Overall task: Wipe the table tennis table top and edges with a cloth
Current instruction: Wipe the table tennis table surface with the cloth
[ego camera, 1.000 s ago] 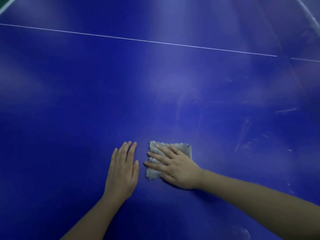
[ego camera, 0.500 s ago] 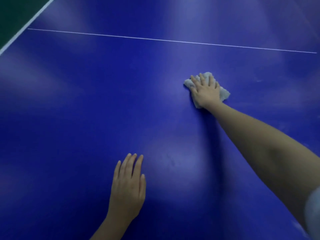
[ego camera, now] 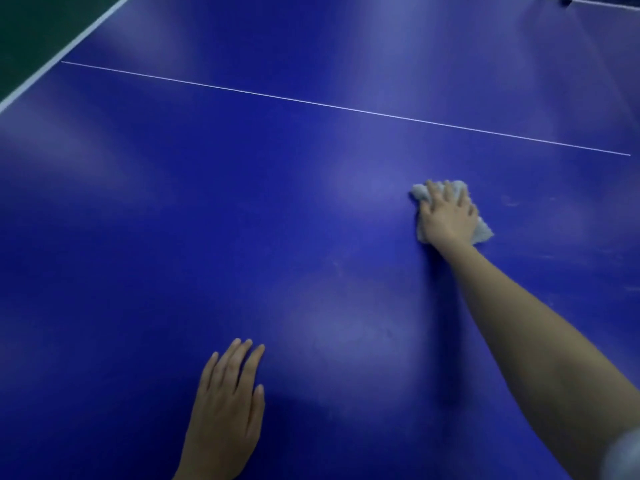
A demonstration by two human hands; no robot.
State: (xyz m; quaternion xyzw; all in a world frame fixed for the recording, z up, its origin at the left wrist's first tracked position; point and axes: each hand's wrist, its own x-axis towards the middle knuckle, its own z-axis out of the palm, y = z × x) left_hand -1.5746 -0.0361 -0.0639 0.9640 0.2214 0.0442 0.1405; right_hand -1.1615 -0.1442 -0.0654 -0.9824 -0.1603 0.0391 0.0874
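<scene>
The blue table tennis table top [ego camera: 242, 209] fills the view, crossed by a thin white centre line [ego camera: 346, 108]. A crumpled grey cloth [ego camera: 483, 232] lies on it to the right of the middle. My right hand [ego camera: 446, 216] presses flat on the cloth with straight fingers, arm stretched far out. Most of the cloth is hidden under the palm. My left hand [ego camera: 227, 407] rests flat on the bare table near the bottom, fingers straight and together, holding nothing.
The table's white left edge line [ego camera: 59, 53] runs diagonally at the upper left, with dark green floor [ego camera: 31, 26] beyond it. Faint smears and scuffs [ego camera: 512, 202] mark the surface to the right of the cloth.
My right hand has pushed the cloth from beside my left hand far out toward the centre line, then slightly right. My left hand stays flat in place.
</scene>
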